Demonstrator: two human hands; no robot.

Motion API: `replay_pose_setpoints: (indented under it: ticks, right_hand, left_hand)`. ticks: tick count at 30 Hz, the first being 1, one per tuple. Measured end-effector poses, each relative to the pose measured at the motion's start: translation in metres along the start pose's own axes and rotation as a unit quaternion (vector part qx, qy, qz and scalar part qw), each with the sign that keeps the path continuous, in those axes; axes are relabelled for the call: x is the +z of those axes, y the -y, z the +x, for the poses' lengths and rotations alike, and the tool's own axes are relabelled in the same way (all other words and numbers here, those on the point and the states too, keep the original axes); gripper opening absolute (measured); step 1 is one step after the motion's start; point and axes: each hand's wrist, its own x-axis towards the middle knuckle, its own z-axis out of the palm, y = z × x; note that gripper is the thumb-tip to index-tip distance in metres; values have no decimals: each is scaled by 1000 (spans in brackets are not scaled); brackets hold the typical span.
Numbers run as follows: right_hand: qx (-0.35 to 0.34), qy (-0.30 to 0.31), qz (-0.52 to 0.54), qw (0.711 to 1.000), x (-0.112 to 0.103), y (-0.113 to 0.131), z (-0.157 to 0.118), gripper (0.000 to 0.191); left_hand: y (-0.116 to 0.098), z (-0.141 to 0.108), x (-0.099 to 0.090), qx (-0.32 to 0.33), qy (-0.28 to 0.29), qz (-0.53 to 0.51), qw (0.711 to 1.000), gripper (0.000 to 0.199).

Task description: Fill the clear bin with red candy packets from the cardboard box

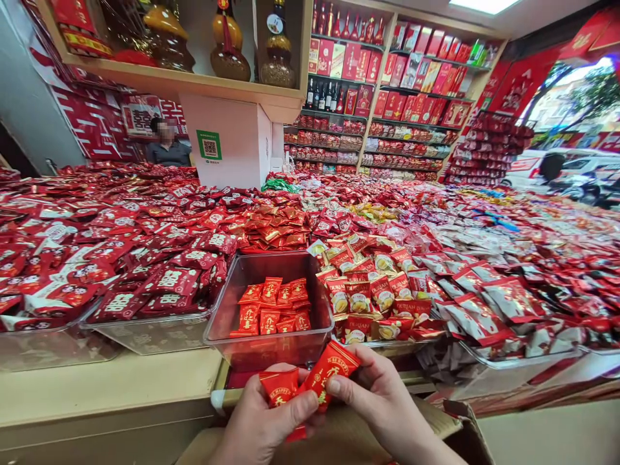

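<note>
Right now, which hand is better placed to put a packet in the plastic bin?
Probably the right hand: its red BE HAPPY packet is up by the front right corner of the plastic bin; the left hand holds a lower packet.

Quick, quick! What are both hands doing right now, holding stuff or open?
Left hand: closed, holding a small red packet, maybe more.
Right hand: closed, pinching another red packet.
</note>
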Motion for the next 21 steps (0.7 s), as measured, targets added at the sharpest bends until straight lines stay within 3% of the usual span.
replay_pose_setpoints:
  ticks: [7,11,16,19,21]
  right_hand:
    - [14,-17,81,996,8,-4,1,22]
    - [-5,-3,93,996,14,-7,2,27]
    - [-6,-34,103,994,15,-11,3,33]
    - [-28,-40,55,997,16,-17,-1,36]
    - [-112,-77,-60,989,17,-23,-5,37]
  left_hand:
    - [-6,-3,1,6,-15,-1,1000,29]
    - [-9,-4,2,-14,-56,-14,998,32]
    - [-11,-4,4,-22,-80,-21,996,31]
    - [-9,-3,3,-17,-94,-21,995,34]
    - [-9,-2,3,-11,-105,-26,994,34]
